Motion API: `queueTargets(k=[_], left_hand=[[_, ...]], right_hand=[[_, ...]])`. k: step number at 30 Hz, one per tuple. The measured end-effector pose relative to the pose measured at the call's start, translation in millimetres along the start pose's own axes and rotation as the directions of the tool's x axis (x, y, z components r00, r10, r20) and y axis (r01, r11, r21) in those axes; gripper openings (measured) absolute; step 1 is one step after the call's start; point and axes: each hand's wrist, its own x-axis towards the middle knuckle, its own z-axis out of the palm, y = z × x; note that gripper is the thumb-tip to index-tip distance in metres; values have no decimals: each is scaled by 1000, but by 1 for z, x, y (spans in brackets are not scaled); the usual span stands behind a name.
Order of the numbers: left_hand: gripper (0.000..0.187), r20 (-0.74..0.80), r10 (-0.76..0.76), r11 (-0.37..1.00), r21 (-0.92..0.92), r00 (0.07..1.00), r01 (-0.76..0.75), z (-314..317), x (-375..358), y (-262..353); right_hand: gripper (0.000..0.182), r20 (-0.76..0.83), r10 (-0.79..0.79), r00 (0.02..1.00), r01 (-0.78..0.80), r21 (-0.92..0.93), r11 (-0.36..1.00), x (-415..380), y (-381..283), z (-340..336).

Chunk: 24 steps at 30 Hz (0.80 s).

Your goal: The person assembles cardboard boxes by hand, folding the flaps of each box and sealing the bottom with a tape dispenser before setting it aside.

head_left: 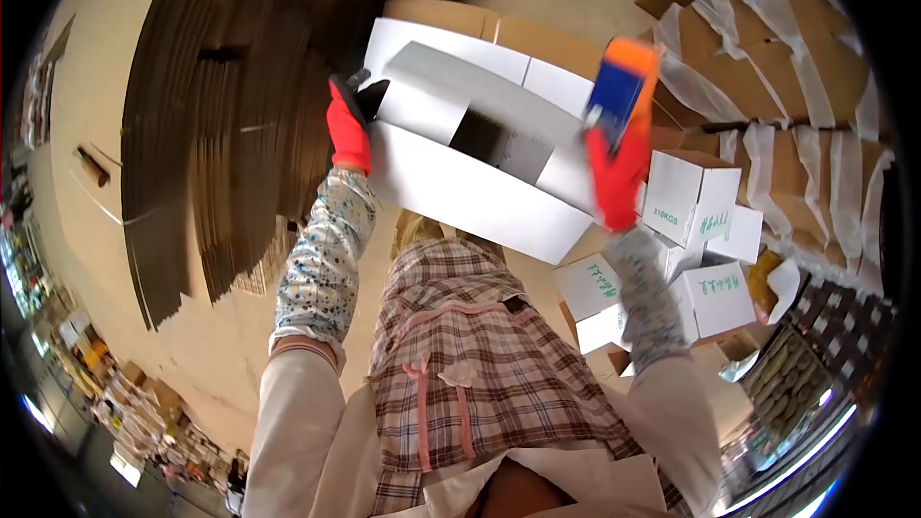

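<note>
A white cardboard box (470, 182) is in front of me, tilted, with its top flaps partly folded in and a dark gap into its inside. My left hand (349, 129), in a red glove with dark fingers, grips the box's left edge. At the box's right end is my right hand (617, 173), also red-gloved and slightly blurred. Its fingers are closed on an orange-and-blue tape dispenser (616, 91), held upright above the right flap. The box's contents are mostly hidden.
Flattened brown cartons (163, 153) stand stacked on the left. Several small white boxes with green writing (715, 299) lie at the right. Brown cartons with whitish strips (767, 48) fill the upper right. A brown cardboard edge (432, 14) shows behind the white box.
</note>
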Motion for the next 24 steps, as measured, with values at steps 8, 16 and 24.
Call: queueTargets(k=[8, 16, 24], left_hand=[[37, 132, 364, 272, 932, 922, -241, 11, 3, -29], [52, 815, -69, 565, 507, 575, -651, -6, -61, 124], [25, 417, -41, 886, 435, 908, -160, 4, -93, 124]], right_hand=[[44, 399, -679, 615, 658, 213, 722, -12, -35, 96], [36, 464, -802, 375, 775, 318, 546, 6, -43, 116], [34, 497, -761, 418, 463, 604, 649, 5, -67, 80]])
